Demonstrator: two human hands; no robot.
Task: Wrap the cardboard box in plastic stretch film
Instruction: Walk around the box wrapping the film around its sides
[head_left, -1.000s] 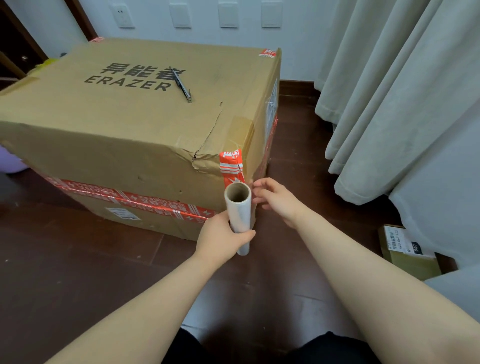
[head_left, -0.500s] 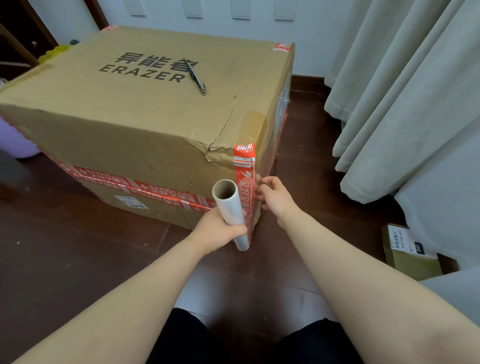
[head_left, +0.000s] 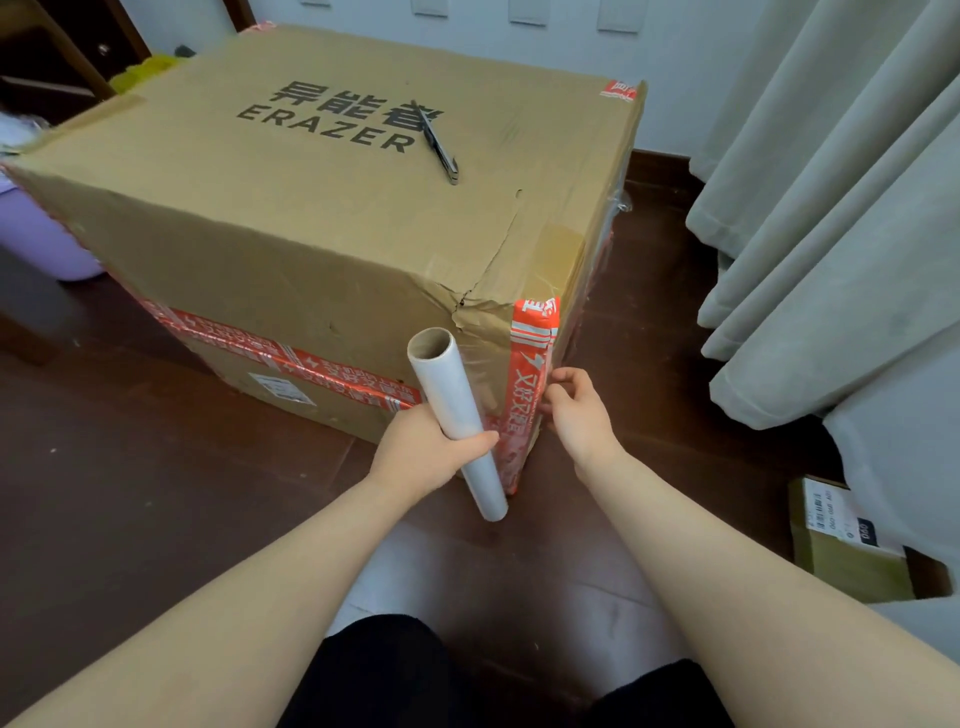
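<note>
The cardboard box (head_left: 322, 249) fills the upper centre of the frame and looks barely wrapped. The right hand (head_left: 576, 410) pinches the film (head_left: 480, 366) at its near corner, and the left hand (head_left: 421, 452) grips the film roll (head_left: 454, 410). Most faces remain bare.

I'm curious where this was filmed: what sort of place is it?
Most likely a room in a home: long pale curtains hang down to a dark wooden floor, and the big cardboard box stands on that floor near a plain white wall.

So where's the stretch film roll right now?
Head view, centre: the left hand grips the stretch film roll just left of the cardboard box's red-taped near corner.
</note>
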